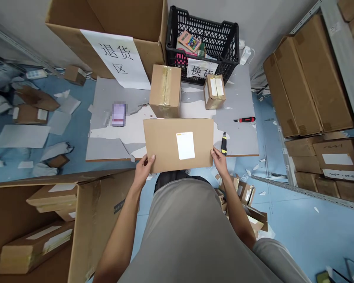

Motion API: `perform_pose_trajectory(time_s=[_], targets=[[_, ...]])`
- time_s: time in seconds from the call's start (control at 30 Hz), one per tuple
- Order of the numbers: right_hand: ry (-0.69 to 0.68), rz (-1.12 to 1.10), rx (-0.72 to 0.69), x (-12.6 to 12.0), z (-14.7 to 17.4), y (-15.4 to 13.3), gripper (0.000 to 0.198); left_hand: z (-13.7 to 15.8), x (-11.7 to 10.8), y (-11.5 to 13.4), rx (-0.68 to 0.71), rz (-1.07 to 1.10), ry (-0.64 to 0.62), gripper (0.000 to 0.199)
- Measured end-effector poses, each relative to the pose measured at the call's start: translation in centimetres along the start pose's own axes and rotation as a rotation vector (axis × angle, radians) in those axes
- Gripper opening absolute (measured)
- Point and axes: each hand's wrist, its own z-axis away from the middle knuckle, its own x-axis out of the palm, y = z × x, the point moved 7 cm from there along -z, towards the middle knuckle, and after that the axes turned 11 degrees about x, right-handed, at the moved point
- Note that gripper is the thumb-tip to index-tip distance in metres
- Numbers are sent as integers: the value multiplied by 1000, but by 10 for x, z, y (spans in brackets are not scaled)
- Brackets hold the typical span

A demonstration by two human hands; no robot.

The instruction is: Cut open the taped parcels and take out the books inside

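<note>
A flat brown cardboard box with a white label spans the front of the table, its near edge past the table's edge. My left hand grips its lower left corner, thumb on top. On the right side, my right hand pinches the box's edge. Just beyond it stands a taller taped carton, and a small taped box is to that carton's right. A black and yellow box cutter lies close to my right hand; a red and black cutter is farther right.
Behind the table's boxes are a large open carton with a paper sign and a black plastic crate holding small packages. A purple packet lies left. An open carton of parcels stands at lower left; shelves of boxes line the right.
</note>
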Motion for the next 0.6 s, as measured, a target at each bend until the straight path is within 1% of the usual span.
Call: perform_pose_trajectory(time_s=[0.07,0.2,0.3,0.4,0.47,0.6], targets=[[-9,-9,33,8,-3,0,71,-7,0,-2,-27,-42,9,86],[-65,-15,102,21,-10,10,80,-16,6,-18,-97,-57,-34,81],[-76,-34,120,20,-10,21,79,-13,3,-27,-97,-36,20,73],[-71,-56,201,16,-6,37,74,-4,0,-31,-103,-11,86,73],[-56,-47,266,15,-3,48,66,0,-1,-33,-122,-5,108,75],[-47,4,309,14,5,59,49,-1,-6,-36,-157,-40,153,75]])
